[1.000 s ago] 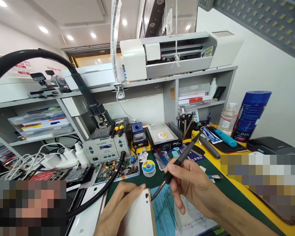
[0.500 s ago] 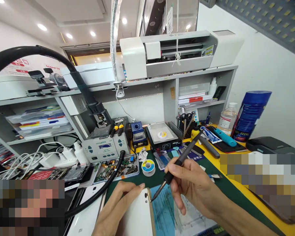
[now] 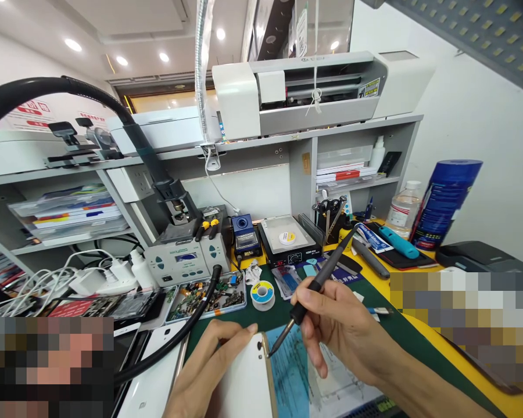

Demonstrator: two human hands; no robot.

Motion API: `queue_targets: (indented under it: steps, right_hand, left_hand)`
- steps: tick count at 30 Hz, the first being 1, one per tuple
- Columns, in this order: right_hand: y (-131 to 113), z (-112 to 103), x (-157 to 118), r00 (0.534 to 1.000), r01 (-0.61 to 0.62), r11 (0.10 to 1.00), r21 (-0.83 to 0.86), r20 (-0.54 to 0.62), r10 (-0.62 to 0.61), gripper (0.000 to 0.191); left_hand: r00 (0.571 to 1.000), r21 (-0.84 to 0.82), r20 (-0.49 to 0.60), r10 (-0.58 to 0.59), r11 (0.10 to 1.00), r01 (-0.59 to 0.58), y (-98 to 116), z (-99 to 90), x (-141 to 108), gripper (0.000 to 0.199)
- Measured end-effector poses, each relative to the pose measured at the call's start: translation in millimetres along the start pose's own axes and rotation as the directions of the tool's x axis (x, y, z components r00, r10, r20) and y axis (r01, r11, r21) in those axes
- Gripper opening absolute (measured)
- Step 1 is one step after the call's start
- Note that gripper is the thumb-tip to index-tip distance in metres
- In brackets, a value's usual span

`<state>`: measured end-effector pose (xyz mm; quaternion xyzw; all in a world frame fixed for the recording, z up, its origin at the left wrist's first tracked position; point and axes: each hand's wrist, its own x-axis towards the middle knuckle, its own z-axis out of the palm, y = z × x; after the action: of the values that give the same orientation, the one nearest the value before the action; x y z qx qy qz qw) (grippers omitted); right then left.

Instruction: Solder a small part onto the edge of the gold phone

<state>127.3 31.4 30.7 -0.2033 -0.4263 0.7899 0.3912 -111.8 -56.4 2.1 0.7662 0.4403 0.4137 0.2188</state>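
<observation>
My left hand (image 3: 213, 363) is closed round the upper left side of a white phone (image 3: 246, 386) with a gold edge, its camera hole near the top corner. In my right hand (image 3: 342, 328) is a black soldering iron (image 3: 318, 284), pinched like a pen and slanting down to the left. Its dark tip meets the phone's gold edge beside the camera hole; whether it touches I cannot tell. Under the phone and my right hand lie a scratched blue sheet (image 3: 290, 371) and a pale marked sheet (image 3: 331, 389). The lower part of the phone runs out of view.
A solder spool (image 3: 262, 296) stands on the green mat behind the phone. To its left sits a tray of small circuit boards (image 3: 226, 299), crossed by a black hose (image 3: 196, 325). Behind are a grey rework station (image 3: 187, 264) and a hot plate (image 3: 287, 238). Another white phone (image 3: 152, 377) lies left.
Almost nothing differs. The soldering iron tip stays at the phone's edge, and both hands keep their holds with only a tiny shift.
</observation>
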Motion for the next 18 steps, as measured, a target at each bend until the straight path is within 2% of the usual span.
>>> queue_targets:
  steps: [18]
  right_hand:
    - [1.2, -0.6, -0.1, 1.000, -0.018, 0.999, 0.033, -0.013, 0.018, 0.031]
  left_hand:
    - [0.999, 0.023, -0.016, 0.046, 0.999, -0.045, -20.7, 7.8, -3.4, 0.080]
